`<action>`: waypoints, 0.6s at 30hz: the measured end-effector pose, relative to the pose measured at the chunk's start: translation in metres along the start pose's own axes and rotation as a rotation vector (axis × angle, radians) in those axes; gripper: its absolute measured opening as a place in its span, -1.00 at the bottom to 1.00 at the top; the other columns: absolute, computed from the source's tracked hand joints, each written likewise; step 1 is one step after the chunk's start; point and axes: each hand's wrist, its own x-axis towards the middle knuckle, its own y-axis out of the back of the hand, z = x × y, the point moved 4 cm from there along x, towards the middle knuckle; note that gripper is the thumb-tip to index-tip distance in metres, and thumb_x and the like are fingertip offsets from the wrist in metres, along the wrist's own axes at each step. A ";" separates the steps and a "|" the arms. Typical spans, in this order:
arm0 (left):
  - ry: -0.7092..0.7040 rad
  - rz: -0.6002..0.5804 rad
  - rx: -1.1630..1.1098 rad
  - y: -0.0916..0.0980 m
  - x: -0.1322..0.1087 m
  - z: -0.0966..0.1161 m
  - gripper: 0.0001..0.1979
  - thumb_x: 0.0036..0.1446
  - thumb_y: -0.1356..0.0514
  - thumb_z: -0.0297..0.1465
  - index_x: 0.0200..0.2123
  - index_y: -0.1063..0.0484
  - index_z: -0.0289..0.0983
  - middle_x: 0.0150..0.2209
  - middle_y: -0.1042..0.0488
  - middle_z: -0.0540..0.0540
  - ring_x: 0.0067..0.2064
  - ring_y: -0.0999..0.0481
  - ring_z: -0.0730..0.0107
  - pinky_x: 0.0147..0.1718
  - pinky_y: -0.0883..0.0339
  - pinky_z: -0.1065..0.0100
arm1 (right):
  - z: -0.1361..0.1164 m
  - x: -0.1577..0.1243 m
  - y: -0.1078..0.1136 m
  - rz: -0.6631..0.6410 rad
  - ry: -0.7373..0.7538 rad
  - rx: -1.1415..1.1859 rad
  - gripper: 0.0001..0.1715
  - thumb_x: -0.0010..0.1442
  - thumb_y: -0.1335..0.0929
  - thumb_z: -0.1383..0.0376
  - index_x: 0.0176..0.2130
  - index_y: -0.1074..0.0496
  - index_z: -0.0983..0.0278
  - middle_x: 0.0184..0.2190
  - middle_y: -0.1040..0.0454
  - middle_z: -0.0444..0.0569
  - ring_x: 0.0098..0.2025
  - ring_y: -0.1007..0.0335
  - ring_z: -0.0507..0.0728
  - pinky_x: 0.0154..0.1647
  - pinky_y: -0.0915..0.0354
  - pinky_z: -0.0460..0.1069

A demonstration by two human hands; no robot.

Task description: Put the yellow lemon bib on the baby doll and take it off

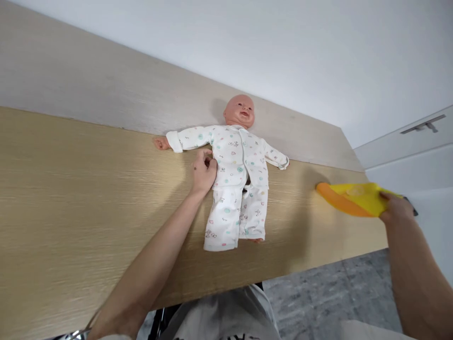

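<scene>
A bald baby doll [235,165] lies on its back on the wooden table [88,203], arms spread, dressed in a white patterned jacket and trousers. Its jacket is parted at the bottom. Against the doll's side, at the left of its torso, rests my left hand [205,171], with the fingers curled at the edge of the jacket; whether they pinch the cloth cannot be made out. Over the table's right end, my right hand [394,207] grips a yellow and orange cloth-like item [354,198]. A dark end of something shows beyond that hand.
Behind the doll a pale board [116,89] runs along the white wall. A white panel with a metal handle [424,125] stands at the far right. The table's front edge is close to my body, with grey floor [329,293] below it.
</scene>
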 end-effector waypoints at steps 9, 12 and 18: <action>-0.062 0.012 -0.099 0.004 0.015 0.068 -0.86 0.09 -0.10 -0.54 -0.31 -0.36 -0.20 -0.46 -0.38 0.04 -0.40 -0.43 0.42 -0.37 -0.35 0.35 | -0.159 -0.097 -0.081 -0.227 0.332 0.290 -0.63 0.15 -0.26 0.45 -0.41 -0.63 0.20 -0.02 -0.54 -0.03 -0.06 -0.52 0.11 -0.23 -0.40 0.14; -0.027 -0.095 -0.184 -0.005 0.032 0.090 -0.92 0.14 -0.11 -0.48 -0.30 -0.37 -0.21 -0.44 -0.44 0.00 -0.37 -0.48 0.38 -0.40 -0.39 0.35 | -0.190 -0.130 -0.124 -0.522 0.442 0.338 -0.49 0.22 -0.15 0.49 -0.31 -0.63 0.23 -0.06 -0.56 -0.10 0.04 -0.48 0.13 -0.18 -0.38 0.09; -0.052 -0.181 -0.222 -0.026 0.073 0.101 -0.86 0.15 -0.24 -0.31 -0.25 -0.41 -0.23 -0.34 -0.48 -0.07 -0.15 -0.56 0.16 -0.23 -0.50 0.18 | -0.219 -0.214 -0.204 -0.846 0.509 0.440 -0.42 0.22 -0.03 0.50 -0.12 -0.53 0.38 -0.13 -0.52 0.01 0.06 -0.46 0.16 -0.01 -0.40 0.11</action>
